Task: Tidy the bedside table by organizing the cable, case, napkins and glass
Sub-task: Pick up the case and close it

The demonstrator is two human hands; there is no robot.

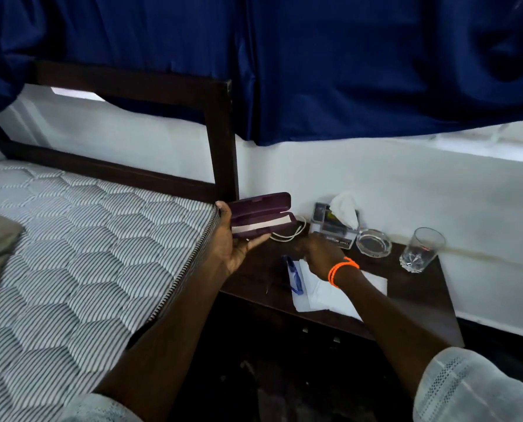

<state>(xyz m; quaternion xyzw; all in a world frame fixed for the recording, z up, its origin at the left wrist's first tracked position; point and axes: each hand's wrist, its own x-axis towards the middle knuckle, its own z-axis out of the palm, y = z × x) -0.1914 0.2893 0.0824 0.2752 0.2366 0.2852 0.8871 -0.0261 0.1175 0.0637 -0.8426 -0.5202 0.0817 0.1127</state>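
Holding open purple case (260, 216) at frame centre in left hand (234, 242), fingers curled under. Reaching right hand (316, 254) toward blue glasses (295, 277) on napkins (342, 292); grip impossible to tell. Risking dragging napkins, or knocking glass (421, 249) at right.

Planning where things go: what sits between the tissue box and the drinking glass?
In the head view, a clear glass ashtray stands between the tissue box and the glass.

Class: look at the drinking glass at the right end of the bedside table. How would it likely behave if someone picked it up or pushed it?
The glass looks clear and rigid, so probably fragile and smooth to grip. Its thick base suggests it is fairly steady, yet it stands near the table edge, so a push might send it off.
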